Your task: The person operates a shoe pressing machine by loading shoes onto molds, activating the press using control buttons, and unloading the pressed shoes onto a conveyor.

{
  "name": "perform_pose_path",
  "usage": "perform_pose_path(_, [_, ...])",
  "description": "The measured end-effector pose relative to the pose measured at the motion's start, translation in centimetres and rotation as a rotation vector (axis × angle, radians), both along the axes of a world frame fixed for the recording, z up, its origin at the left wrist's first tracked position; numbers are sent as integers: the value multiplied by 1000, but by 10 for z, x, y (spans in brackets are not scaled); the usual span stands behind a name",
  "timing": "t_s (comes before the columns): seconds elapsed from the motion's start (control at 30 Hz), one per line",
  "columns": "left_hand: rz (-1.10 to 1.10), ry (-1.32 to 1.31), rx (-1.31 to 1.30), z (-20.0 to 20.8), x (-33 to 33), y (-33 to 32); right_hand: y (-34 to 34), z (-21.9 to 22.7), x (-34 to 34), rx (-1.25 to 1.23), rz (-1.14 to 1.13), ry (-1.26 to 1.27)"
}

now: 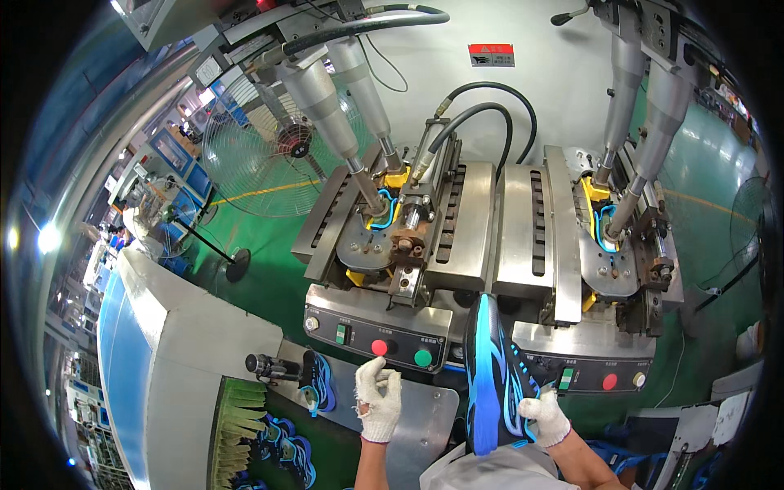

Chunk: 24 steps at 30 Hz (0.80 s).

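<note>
My right hand [545, 417], in a white knit glove, grips a sneaker [487, 376] near its collar. The shoe is black with blue and light-blue parts and stands toe up, its bright blue sole turned to the left. My left hand [379, 402], gloved too, is just below the red button [380, 348] on the left control panel [327, 320]. Its fingers are bent and slightly apart, with nothing seen in them. Whether a fingertip touches the button I cannot tell. A green button [422, 358] sits to its right.
A two-station metal press [461, 233] stands ahead, yellow and blue parts clamped under its cylinders. Another blue-black shoe [318, 382] rests on a metal plate [420, 420] at left. More shoes [286, 449] lie behind a green bristle strip [235, 416]. A caged fan [282, 143] stands behind.
</note>
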<state>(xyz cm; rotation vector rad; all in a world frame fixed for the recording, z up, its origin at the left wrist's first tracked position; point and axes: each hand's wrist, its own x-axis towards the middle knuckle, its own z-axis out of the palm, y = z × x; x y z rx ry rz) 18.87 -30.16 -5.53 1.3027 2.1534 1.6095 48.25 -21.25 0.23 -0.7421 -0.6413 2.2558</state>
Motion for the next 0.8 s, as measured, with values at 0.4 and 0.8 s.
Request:
perform_pose_path(0.4, [145,-203,-214,-41,-1,-76,-9,-14,-17,59,44,-19])
perform_pose_path(0.8, [147,-373,-132,-70,-3,-78,-9,-4,-22,63,42,-28])
